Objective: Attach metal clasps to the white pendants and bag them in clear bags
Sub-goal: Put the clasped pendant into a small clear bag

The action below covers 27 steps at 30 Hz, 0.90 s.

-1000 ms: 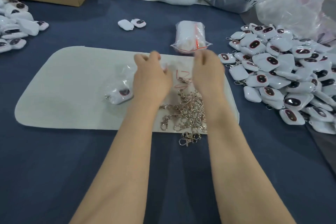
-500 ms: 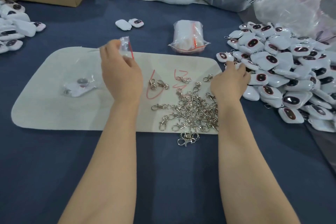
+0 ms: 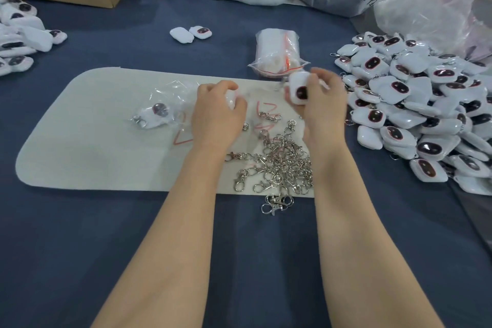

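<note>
Right of centre, our right hand (image 3: 323, 106) grips a white rounded plastic pendant (image 3: 299, 90). Our left hand (image 3: 217, 114) curls round a clear plastic bag (image 3: 231, 100).

- The right hand (image 3: 322, 106) has left the pile (image 3: 426, 104) at the right side of the frame. It is now up near the top middle.
- It now holds a white pendant (image 3: 299, 90) with the dark spot showing.
- The left hand (image 3: 217, 114) has moved right, closer to the right hand.
- The bag (image 3: 231, 97) it held up high is now tucked in its curled fingers.
</note>
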Each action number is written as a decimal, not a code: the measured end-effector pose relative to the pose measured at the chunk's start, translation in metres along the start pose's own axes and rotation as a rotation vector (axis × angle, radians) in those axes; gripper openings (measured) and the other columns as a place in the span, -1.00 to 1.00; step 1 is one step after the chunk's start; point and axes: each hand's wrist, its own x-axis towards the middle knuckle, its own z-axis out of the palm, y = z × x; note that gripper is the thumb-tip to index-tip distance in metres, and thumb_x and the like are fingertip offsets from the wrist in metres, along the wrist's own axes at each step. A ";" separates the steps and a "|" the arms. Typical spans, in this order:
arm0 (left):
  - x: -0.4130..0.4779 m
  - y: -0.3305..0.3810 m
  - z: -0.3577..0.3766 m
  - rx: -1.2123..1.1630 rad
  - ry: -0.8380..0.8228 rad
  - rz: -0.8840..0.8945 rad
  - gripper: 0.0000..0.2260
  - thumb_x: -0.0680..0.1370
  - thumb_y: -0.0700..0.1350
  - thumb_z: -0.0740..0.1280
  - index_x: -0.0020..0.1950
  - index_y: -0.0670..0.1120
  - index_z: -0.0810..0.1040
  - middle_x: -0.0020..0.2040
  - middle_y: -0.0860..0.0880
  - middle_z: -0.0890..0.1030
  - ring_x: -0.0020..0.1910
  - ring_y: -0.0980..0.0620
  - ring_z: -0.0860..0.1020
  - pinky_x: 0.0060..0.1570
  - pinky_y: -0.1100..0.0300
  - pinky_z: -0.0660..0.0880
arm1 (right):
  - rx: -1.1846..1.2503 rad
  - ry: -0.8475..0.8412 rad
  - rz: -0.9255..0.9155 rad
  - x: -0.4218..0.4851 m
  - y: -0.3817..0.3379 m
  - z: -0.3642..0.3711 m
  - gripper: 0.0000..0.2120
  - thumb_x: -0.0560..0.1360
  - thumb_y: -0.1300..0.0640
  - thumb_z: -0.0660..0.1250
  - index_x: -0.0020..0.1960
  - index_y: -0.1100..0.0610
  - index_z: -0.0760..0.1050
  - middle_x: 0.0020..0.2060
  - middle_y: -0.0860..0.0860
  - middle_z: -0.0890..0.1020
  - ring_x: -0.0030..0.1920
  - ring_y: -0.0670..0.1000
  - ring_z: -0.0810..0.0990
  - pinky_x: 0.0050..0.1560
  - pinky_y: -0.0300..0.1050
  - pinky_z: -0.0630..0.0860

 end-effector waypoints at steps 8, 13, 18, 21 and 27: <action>0.001 0.011 0.001 -0.255 -0.013 -0.005 -0.90 0.56 -0.06 0.30 -0.01 -0.03 0.59 -0.02 0.07 0.63 0.02 0.07 0.57 0.09 0.20 0.47 | 0.174 -0.439 0.212 -0.030 0.008 0.027 -0.71 0.58 0.41 0.14 0.28 0.43 0.42 0.01 0.26 0.57 -0.04 0.12 0.52 0.02 -0.05 0.49; 0.004 0.004 0.000 -0.321 0.027 -0.029 -0.98 0.55 -0.11 0.32 -0.07 -0.01 0.51 -0.26 0.17 0.56 -0.27 0.22 0.52 -0.22 0.44 0.39 | -0.022 -0.516 0.115 -0.033 0.006 0.025 -0.62 0.58 0.37 0.20 0.38 0.19 0.40 0.09 0.29 0.60 -0.01 0.13 0.60 0.01 0.01 0.58; 0.005 0.007 0.000 -0.392 0.048 -0.050 -0.96 0.57 -0.16 0.29 -0.04 -0.04 0.53 -0.17 0.05 0.60 -0.16 0.11 0.56 -0.05 0.33 0.46 | -0.183 -0.583 -0.009 -0.030 0.008 0.022 -0.59 0.53 0.40 0.26 0.31 0.10 0.41 0.01 0.34 0.61 -0.08 0.11 0.61 0.09 0.06 0.57; 0.005 0.008 0.000 -0.406 0.032 -0.055 -0.94 0.58 -0.16 0.29 -0.02 -0.08 0.55 -0.11 -0.01 0.61 -0.07 0.00 0.59 0.08 0.16 0.51 | -0.130 -0.557 0.040 -0.028 0.011 0.022 -0.67 0.52 0.38 0.30 0.21 0.09 0.43 0.04 0.30 0.63 -0.03 0.12 0.65 0.14 0.09 0.58; 0.005 0.008 0.003 -0.379 0.031 -0.020 -0.96 0.57 -0.16 0.30 -0.05 -0.06 0.54 -0.16 0.04 0.59 -0.11 0.04 0.57 0.05 0.18 0.49 | -0.057 -0.507 0.105 -0.024 0.017 0.024 -0.69 0.50 0.39 0.33 0.20 0.18 0.45 -0.03 0.21 0.65 -0.08 0.09 0.64 0.14 0.15 0.57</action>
